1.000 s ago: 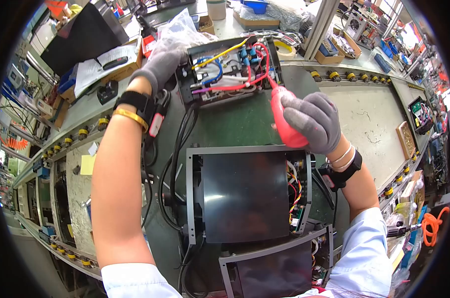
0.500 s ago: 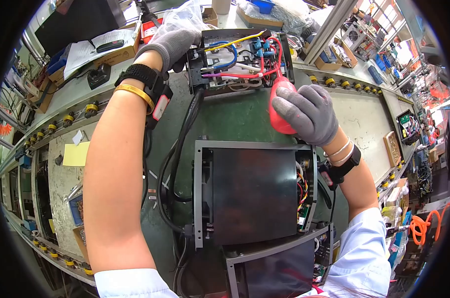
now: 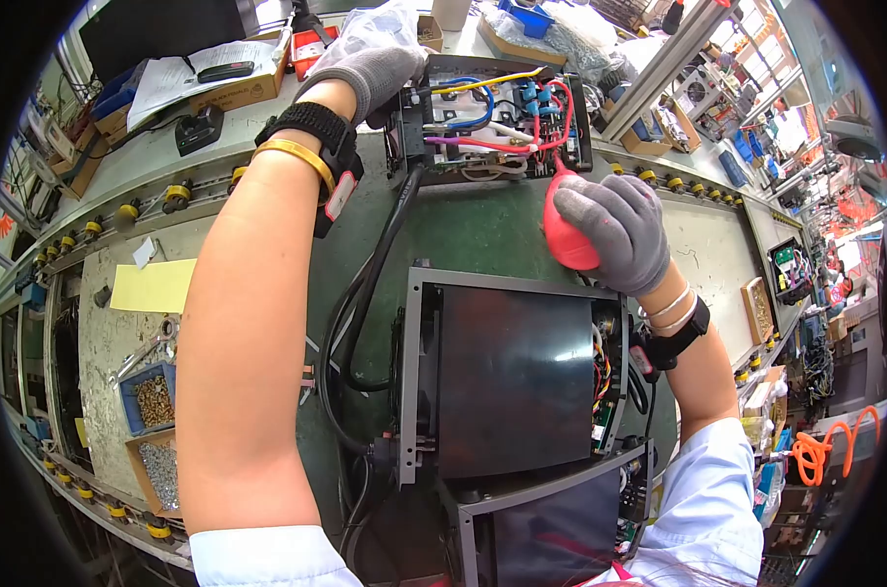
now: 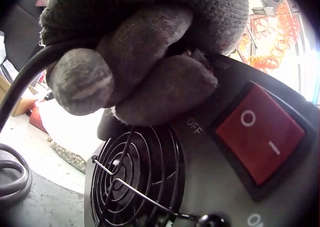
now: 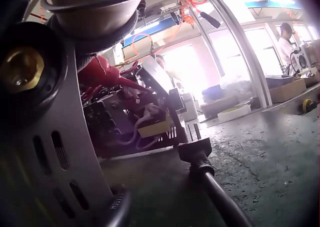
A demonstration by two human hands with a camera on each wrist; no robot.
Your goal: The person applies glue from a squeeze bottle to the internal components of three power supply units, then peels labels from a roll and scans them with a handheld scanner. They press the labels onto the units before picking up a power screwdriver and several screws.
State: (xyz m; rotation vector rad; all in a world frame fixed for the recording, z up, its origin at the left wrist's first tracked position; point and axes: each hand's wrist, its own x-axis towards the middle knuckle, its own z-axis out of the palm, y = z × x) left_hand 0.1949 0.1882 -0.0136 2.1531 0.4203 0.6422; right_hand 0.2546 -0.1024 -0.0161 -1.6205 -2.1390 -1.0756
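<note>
In the head view my gloved left hand (image 3: pixel 377 78) grips the left end of an open electronics unit (image 3: pixel 507 168) with yellow, blue and red wires. The left wrist view shows its curled fingers (image 4: pixel 165 89) against the end panel, beside a red rocker switch (image 4: pixel 260 134) and a round fan grille (image 4: pixel 135 179). My gloved right hand (image 3: pixel 619 235) holds a red squeeze bulb (image 3: pixel 566 235), its nozzle at the unit's front right side. In the right wrist view the bulb (image 5: pixel 100 74) points at the wiring; the nozzle's exact contact cannot be told.
Two dark-covered units (image 3: pixel 517 382) (image 3: pixel 561 533) stand nearer my body. Black cables (image 3: pixel 394 225) run down their left side. Left are a yellow paper (image 3: pixel 155 286) and a blue tray of small parts (image 3: pixel 150 399). A plug (image 5: pixel 195 149) lies on the green surface.
The head view has shifted, showing more of the left trays. The bulb stands more upright than a second ago, with its nozzle still near the unit. My left hand remains at the unit's end.
</note>
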